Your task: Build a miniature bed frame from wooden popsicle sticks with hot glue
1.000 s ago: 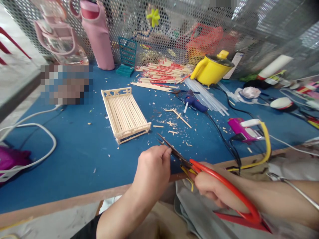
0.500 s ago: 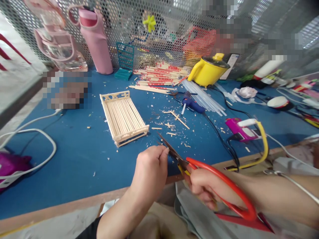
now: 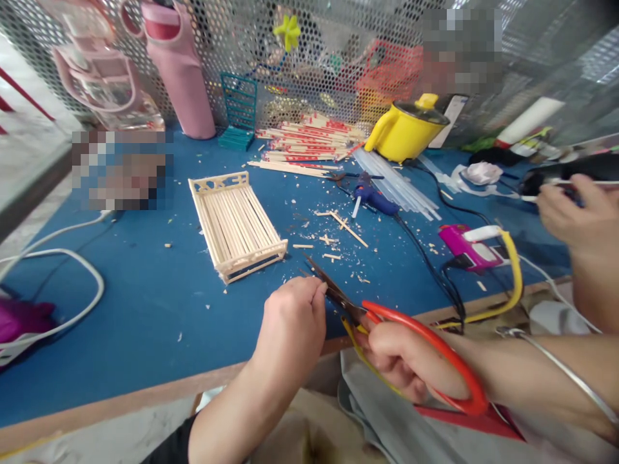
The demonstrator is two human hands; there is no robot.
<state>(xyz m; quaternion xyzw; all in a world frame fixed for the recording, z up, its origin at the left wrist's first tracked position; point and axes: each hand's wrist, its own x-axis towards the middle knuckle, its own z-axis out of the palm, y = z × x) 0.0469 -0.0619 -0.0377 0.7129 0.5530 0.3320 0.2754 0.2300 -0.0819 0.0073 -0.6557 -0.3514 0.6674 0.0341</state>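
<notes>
My right hand (image 3: 399, 361) grips scissors (image 3: 341, 296) with red and yellow handle loops, their dark blades pointing up and left. Right beside the blades, my left hand (image 3: 293, 322) is closed in a pinch. Whatever lies between its fingertips is too small and hidden to make out. Beyond my left hand, a small bed-like frame (image 3: 236, 225) of pale wooden sticks rests on the blue table (image 3: 130, 309). Short cut sticks (image 3: 345, 229) and white crumbs lie scattered to the right of the frame.
A blue glue gun (image 3: 374, 196), clear glue sticks (image 3: 403, 183) and a chopstick pile (image 3: 309, 142) lie farther back. Behind stand a yellow pot (image 3: 406, 132) and pink bottle (image 3: 181, 77). At right are a purple power strip (image 3: 467, 248) and another person's hand (image 3: 583, 212).
Another person's hand has come in at the right, by a dark object. More of the scissors' yellow handle shows below my right hand. My left hand keeps its pinch by the blades.
</notes>
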